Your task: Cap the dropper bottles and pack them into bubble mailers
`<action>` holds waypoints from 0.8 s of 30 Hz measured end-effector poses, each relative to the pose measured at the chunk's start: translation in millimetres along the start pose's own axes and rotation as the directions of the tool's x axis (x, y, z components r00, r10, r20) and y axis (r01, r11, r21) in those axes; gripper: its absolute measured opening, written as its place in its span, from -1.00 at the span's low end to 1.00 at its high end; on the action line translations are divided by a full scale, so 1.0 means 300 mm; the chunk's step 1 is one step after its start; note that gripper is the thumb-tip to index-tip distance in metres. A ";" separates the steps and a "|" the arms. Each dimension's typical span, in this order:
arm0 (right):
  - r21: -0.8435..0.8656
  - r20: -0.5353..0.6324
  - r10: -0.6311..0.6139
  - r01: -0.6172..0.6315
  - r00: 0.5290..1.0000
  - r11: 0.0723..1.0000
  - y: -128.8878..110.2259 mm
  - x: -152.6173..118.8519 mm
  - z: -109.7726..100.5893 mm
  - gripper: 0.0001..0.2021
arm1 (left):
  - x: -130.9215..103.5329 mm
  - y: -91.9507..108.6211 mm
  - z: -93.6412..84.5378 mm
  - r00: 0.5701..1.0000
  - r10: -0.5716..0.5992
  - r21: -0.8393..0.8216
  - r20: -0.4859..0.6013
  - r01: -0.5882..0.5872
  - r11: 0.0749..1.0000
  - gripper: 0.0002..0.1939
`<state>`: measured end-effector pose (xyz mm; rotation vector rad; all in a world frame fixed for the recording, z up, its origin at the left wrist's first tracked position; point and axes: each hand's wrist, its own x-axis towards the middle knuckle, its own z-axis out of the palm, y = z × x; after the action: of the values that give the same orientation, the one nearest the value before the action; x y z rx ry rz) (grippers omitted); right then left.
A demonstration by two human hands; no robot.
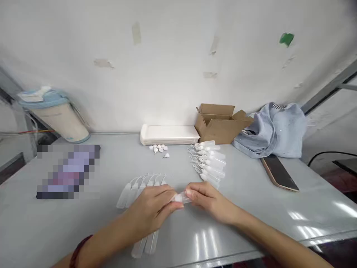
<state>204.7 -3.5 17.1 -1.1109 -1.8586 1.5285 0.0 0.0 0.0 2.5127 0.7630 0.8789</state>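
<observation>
- In the head view, the small clear plastic bottle [186,197] seems very light, thin-walled, a little slippery; it is good to take it by the body and the white cap [177,198].
- It lies between the two hands, above the grey table [111,156]: left hand [152,206] pinches the cap end, right hand [206,197] pinches the body.
- Similar bottles [215,163] lie just beyond the right hand.
</observation>
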 end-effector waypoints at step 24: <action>-0.713 -0.027 -0.734 0.502 0.678 0.490 0.054 -0.006 0.019 -0.76 | 0.040 0.055 -0.047 0.811 -0.470 -0.479 0.349 0.585 0.654 -0.56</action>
<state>205.7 -7.5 0.4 -0.6996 -2.2437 0.2032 4.7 -3.5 24.2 1.6639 0.9342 0.5243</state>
